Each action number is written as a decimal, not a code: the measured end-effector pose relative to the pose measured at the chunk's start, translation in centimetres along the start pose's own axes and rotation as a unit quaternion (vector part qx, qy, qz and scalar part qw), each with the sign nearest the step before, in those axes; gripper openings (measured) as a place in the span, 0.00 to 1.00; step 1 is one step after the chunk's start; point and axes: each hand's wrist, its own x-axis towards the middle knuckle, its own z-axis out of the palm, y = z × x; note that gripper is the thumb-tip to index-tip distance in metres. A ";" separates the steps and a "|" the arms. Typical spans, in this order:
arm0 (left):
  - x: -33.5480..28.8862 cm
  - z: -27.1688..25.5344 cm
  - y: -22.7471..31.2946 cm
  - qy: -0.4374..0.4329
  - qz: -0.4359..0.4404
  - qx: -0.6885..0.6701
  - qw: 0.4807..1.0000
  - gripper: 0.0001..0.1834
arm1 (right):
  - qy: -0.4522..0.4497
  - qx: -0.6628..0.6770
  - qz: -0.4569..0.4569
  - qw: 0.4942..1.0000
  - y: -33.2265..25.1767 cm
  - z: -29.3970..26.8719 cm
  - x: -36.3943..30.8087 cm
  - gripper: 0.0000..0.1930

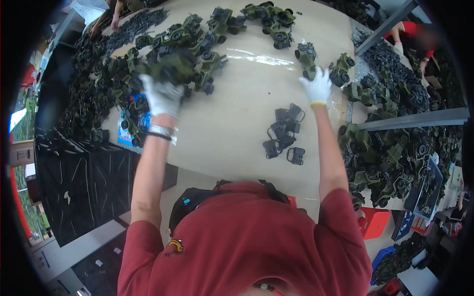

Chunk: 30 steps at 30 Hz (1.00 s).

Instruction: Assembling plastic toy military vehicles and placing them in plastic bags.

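My left hand (164,97), in a white glove, grips a dark green toy military vehicle (173,68) over the left side of the table. Both are smeared by motion, and the fingers are partly hidden. At the right, my white-gloved right hand (317,88) is open with its fingers apart. Its fingertips reach the near end of a small green toy vehicle (306,53); whether they touch it I cannot tell. Another toy vehicle (341,69) stands just right of that hand. Several small black plastic frame-like parts (285,126) lie between my forearms.
Many green toy vehicles (219,24) crowd the table's (237,98) far and left sides. More vehicles (390,153) heap up at the right beside a grey metal bar (414,120). A black crate (84,182) stands at the left. Co-workers' hands (399,48) work at the far corners.
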 end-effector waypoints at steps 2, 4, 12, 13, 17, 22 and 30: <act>-0.2 0.9 3.1 0.091 0.050 -0.029 0.994 0.63 | -0.062 -0.055 0.040 0.996 0.8 1.7 3.6 0.46; -2.8 1.0 2.2 0.078 0.049 0.110 0.990 0.56 | -0.126 -0.069 0.056 0.988 0.9 3.6 6.0 0.48; -9.4 0.5 -8.7 0.021 -0.155 0.289 0.944 0.21 | -0.068 0.066 0.105 0.990 4.3 5.0 6.7 0.39; -9.4 0.7 -9.5 -0.026 -0.199 0.251 0.947 0.22 | -0.075 0.148 0.065 0.984 3.4 3.2 4.8 0.39; -9.5 1.4 -13.8 -0.109 -0.307 0.092 0.941 0.26 | -0.174 0.407 -0.056 0.895 -3.8 -7.3 -7.1 0.36; -13.1 4.9 -15.5 -0.115 -0.391 0.104 0.907 0.16 | -0.340 0.490 0.017 0.802 -5.2 -14.6 -17.3 0.41; -13.5 5.6 -15.4 -0.146 -0.390 0.112 0.902 0.13 | -0.197 -0.015 -0.193 0.961 7.2 -3.8 -26.3 0.36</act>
